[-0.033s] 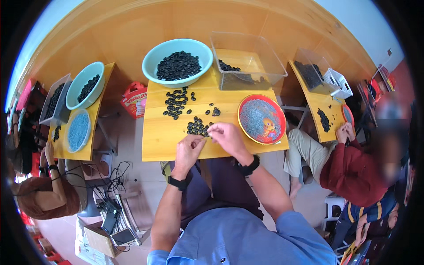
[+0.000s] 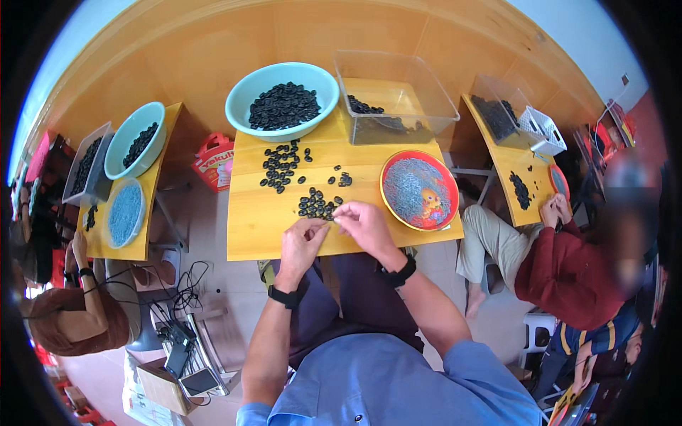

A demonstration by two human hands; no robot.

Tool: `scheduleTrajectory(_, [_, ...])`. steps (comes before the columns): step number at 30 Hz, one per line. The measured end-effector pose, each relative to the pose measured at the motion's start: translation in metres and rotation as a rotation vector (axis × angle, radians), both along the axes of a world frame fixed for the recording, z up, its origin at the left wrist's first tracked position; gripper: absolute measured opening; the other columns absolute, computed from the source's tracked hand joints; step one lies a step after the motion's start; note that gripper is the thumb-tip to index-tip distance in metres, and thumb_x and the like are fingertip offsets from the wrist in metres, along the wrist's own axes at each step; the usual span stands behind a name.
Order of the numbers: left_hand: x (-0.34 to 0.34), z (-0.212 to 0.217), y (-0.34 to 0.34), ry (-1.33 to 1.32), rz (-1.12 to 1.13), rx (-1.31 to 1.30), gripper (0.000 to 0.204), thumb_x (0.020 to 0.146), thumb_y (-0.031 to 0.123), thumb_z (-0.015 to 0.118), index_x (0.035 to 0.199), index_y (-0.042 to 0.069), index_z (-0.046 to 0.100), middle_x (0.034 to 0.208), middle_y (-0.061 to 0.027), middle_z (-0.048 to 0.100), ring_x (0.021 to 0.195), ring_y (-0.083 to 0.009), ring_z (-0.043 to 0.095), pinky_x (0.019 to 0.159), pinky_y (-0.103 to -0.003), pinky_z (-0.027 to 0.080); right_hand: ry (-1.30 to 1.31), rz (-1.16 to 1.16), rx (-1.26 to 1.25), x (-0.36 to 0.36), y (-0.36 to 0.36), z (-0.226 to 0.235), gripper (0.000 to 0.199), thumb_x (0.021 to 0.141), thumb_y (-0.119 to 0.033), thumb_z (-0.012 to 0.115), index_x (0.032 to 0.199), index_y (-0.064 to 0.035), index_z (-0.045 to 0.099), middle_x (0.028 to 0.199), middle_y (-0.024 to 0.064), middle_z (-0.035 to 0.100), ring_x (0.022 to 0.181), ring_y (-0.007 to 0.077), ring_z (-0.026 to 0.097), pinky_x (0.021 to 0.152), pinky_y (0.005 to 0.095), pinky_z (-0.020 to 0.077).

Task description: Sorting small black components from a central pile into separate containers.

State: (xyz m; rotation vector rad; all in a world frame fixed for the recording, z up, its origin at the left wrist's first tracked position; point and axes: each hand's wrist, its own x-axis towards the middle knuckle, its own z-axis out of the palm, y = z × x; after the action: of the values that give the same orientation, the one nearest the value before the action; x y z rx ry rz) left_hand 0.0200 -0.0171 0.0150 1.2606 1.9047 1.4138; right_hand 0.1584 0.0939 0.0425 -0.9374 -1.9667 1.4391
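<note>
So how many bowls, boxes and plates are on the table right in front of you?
Bowl: 1, light blue, full of small black pieces.
Clear box: 1, with a few black pieces inside.
Red plate: 1, holding tiny grey bits.
Total: 3 containers on the wooden table.

Blue shirt, rolled sleeves, two black wristbands point(image 2: 287, 297).

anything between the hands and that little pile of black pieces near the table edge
Nothing visible. The left hand and right hand rest at the table's near edge, fingertips right beside the pile of black pieces, with only bare wood between.
</note>
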Motion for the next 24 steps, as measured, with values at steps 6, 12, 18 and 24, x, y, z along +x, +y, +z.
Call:
scheduleTrajectory(6, [0.019, 0.003, -0.015, -0.161, -0.026, -0.023, 0.017, 0.086, 0.01, 0.073, 0.1, -0.001, 0.073, 0.077, -0.0056, 0.069, 0.065, -0.008, 0.059, 0.062, -0.024, 0.049, 0.228, -0.101, -0.332, 0.021, -0.043, -0.012, 0.007, 0.089, -0.001, 0.063, 0.094, 0.0035, 0.065, 0.086, 0.0084, 0.069, 0.074, 0.0106, 0.068, 0.064, 0.0252, 0.0535])
scheduleTrajectory(12, [0.015, 0.003, -0.013, -0.481, -0.053, -0.021, 0.013, 0.089, 0.002, 0.07, 0.102, -0.001, 0.071, 0.084, -0.0016, 0.07, 0.068, -0.0047, 0.058, 0.062, -0.019, 0.047, 0.26, -0.111, -0.21, 0.016, -0.041, -0.036, 0.009, 0.09, 0.0, 0.064, 0.099, 0.0021, 0.065, 0.088, 0.0032, 0.068, 0.077, 0.0071, 0.062, 0.07, 0.0221, 0.0505])
scheduleTrajectory(18, [0.013, 0.004, -0.007, -0.572, -0.085, -0.026, 0.013, 0.088, 0.002, 0.071, 0.1, -0.002, 0.07, 0.083, -0.0013, 0.069, 0.069, -0.0043, 0.058, 0.062, -0.018, 0.045, 0.395, -0.117, -0.342, 0.015, -0.043, -0.027, 0.009, 0.093, -0.002, 0.062, 0.099, 0.0041, 0.065, 0.088, 0.005, 0.068, 0.077, 0.0096, 0.065, 0.069, 0.0235, 0.053])
scheduleTrajectory(24, [0.016, 0.001, 0.003, -0.524, -0.097, -0.077, 0.011, 0.088, 0.002, 0.071, 0.099, -0.001, 0.071, 0.083, -0.0004, 0.068, 0.066, -0.0039, 0.054, 0.06, -0.018, 0.042, 0.341, -0.156, -0.297, 0.024, -0.038, -0.023, 0.011, 0.092, -0.004, 0.061, 0.097, 0.0045, 0.066, 0.084, 0.0057, 0.068, 0.073, 0.0106, 0.067, 0.067, 0.0245, 0.0532])
